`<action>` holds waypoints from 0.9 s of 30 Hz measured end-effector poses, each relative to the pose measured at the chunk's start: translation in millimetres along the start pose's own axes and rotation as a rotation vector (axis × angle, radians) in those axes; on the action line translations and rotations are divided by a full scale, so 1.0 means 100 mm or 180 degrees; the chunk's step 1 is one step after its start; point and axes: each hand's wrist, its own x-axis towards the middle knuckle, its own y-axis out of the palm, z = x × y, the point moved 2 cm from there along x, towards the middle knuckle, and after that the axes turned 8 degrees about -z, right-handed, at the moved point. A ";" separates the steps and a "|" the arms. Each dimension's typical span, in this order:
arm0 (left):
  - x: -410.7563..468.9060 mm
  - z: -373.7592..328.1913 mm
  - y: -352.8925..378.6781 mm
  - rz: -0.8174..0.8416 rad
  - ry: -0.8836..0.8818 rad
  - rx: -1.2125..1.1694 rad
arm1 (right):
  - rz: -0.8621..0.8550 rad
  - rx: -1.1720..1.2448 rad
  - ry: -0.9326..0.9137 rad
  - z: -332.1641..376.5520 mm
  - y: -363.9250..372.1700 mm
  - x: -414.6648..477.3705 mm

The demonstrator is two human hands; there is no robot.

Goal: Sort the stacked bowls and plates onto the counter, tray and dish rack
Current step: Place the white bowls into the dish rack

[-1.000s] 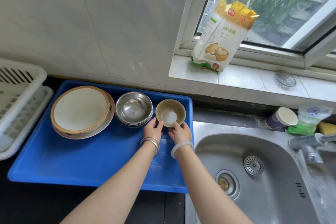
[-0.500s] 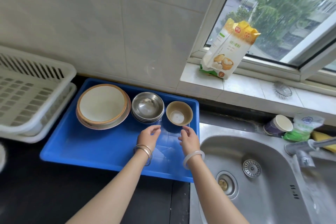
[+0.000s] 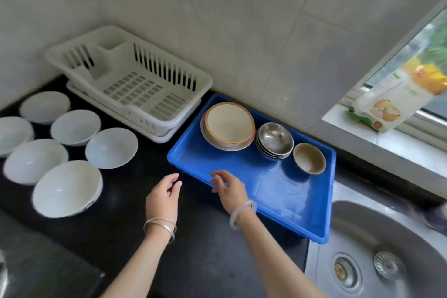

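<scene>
- Left hand point(image 3: 162, 195) — fingers loosely curled, holding nothing, over the counter point(image 3: 125, 220).
- Right hand point(image 3: 228, 187) — likewise slack, above the blue tray point(image 3: 278, 191)'s near rim.
- Tray's far edge, 10 to 2 o'clock: plate stack point(image 3: 228, 124), steel bowls point(image 3: 274, 140), brown bowl point(image 3: 309, 158).
- White bowls point(image 3: 67, 187), seemingly six, at 9 o'clock; dish rack point(image 3: 135, 84) at 11.

Six white bowls point(image 3: 67, 189), one tray point(image 3: 266, 191)

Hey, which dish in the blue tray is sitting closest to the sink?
The small brown bowl at the right end of the blue tray, standing alone; the steel bowl stack and the big ceramic stack sit farther left.
</scene>
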 end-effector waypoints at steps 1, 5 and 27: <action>0.04 0.11 -0.16 -0.0256 -0.0033 -0.0006 | 0.0143 -0.0108 -0.0067 0.07 0.18 0.00; 0.19 0.48 -0.70 -0.1093 -0.0064 0.0217 | 0.0711 -0.0647 -0.0242 0.34 0.88 0.04; 0.72 1.46 -1.57 -0.1461 -0.1623 -0.1642 | 0.0249 0.0494 0.0666 1.13 2.01 0.52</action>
